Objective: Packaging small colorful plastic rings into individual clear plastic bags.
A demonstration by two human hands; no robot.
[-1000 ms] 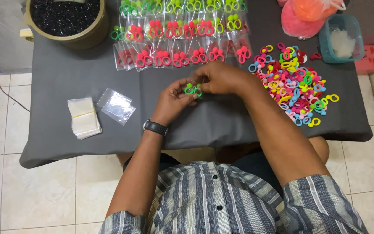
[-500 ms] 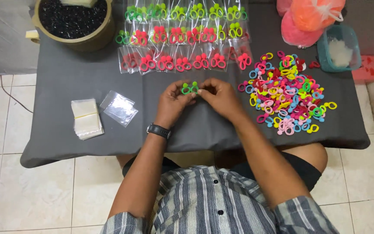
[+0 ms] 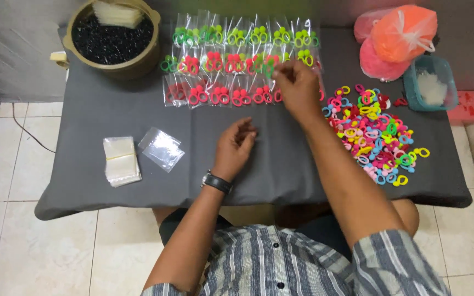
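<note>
Across the frame, a low table under a dark grey cloth (image 3: 111, 109). At its far left corner, a round olive pot (image 3: 111, 38) filled with black granules. At the far right, pink and orange plastic bags (image 3: 399, 35) beside a teal tub (image 3: 432, 82). Right of centre, a heap of loose rings (image 3: 374, 137) in pink, yellow, blue and green. Along the far edge, rows of packed clear bags (image 3: 231, 66) holding green and red rings. Near the left edge, a banded stack of empty bags (image 3: 120, 160) with a single clear bag (image 3: 162, 148) just beside it. Mid-table, left hand (image 3: 236, 145) resting on the cloth, fingers loosely curled, empty, black watch at the wrist. Further back, right hand (image 3: 298, 87) reaching over the rows' right end, fingertips pinched together on something green among the packed bags; too blurred to tell more.
</note>
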